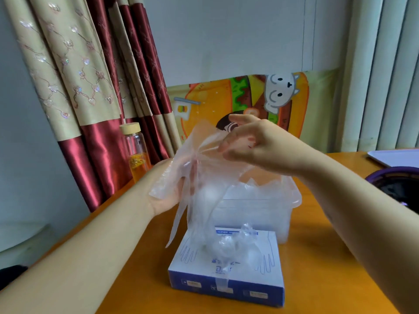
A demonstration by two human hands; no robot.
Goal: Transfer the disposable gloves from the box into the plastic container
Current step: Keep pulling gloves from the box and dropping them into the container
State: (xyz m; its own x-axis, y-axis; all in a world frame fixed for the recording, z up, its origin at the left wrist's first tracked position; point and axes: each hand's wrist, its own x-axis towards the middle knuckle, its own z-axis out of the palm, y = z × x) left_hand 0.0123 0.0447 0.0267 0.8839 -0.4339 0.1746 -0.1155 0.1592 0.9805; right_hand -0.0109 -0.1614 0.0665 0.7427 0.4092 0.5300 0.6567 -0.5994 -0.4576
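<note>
Your right hand (244, 143) pinches gloves (204, 173) lifted above the box (226, 277). Your left hand (163, 199) is beneath them, its grip hidden. The container (260, 214) behind the box holds some already, and more poke from the box.

Table (317, 257): orange wood.
Wall (226, 30): pale grey, behind table.
Curtain (90, 75): beige and maroon, left of table.
Blind (385, 75): white, right of table.

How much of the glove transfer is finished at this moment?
Done: some loose gloves already lie in the plastic container. In hand: the right hand pinches a clear glove in the air; the left hand is behind the film, its grip unclear. Left: bunched gloves poke out of the box.
</note>
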